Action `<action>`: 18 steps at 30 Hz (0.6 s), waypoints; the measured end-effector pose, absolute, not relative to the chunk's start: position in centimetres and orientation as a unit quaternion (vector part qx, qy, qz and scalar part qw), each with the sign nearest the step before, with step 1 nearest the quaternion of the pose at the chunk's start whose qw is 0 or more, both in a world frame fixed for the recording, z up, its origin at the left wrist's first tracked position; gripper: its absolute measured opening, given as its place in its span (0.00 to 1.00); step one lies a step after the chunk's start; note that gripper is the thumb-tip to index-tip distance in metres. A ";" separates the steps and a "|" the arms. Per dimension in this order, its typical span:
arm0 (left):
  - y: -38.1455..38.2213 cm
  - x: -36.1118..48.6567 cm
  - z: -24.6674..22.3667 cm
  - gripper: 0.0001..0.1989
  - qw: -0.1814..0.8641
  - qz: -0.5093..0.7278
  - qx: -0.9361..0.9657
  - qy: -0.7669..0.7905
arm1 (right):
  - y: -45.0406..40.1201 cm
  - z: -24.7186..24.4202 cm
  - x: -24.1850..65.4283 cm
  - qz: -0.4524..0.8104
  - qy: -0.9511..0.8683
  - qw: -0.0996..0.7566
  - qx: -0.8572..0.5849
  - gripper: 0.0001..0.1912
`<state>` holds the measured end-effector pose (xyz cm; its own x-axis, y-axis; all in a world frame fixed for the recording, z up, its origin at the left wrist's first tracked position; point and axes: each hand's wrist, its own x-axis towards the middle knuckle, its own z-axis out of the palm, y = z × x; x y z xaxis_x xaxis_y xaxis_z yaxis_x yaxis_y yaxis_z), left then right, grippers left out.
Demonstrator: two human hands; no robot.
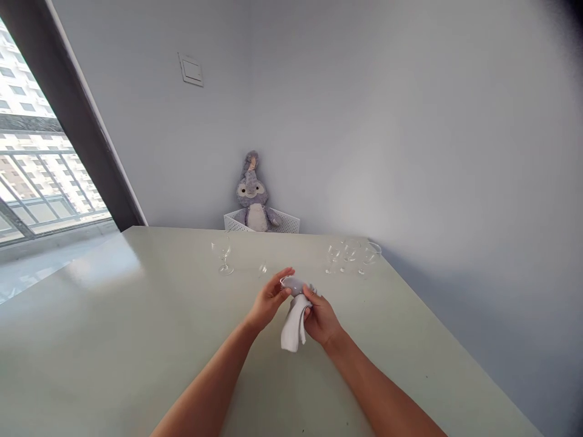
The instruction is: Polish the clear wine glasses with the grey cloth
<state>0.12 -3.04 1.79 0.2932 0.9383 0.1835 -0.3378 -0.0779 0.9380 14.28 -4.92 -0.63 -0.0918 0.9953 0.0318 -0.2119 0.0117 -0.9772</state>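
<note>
Our forearms reach in w/ both hands mid-tabletop: left hand (268,300) grips a wine glass (294,284), right hand (321,318) clenches a white cloth (294,325) against it. One glass (223,254) stands near far edge; three glasses (351,255) wait at far-right corner, prob. unwiped.

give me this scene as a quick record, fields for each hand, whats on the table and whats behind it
left hand: left hand grips the bowl of a clear glass
right hand: right hand presses a white cloth against that glass
table: pale table; one stemmed glass stands left; three stemmed glasses grouped right
behind: grey plush rabbit in a white basket against the wall
left edge: window
</note>
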 end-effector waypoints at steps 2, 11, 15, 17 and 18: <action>-2.8 0.0 1.6 0.24 0.609 0.509 0.508 0.333 | -5.4 -1.3 13.7 0.525 -0.537 0.508 -0.422 0.17; -2.9 0.6 1.0 0.24 0.586 0.523 0.541 0.300 | -4.9 -0.2 14.1 0.556 -0.420 0.546 -0.465 0.19; -2.8 0.6 1.3 0.26 0.572 0.536 0.536 0.313 | -5.5 -0.4 13.5 0.504 -0.512 0.526 -0.455 0.20; -2.5 0.1 1.1 0.28 0.558 0.504 0.547 0.367 | -5.7 -1.4 13.1 0.377 -0.625 0.497 -0.469 0.16; -2.4 -0.2 1.0 0.27 0.536 0.486 0.565 0.396 | -5.7 -1.8 13.0 0.310 -0.668 0.480 -0.477 0.14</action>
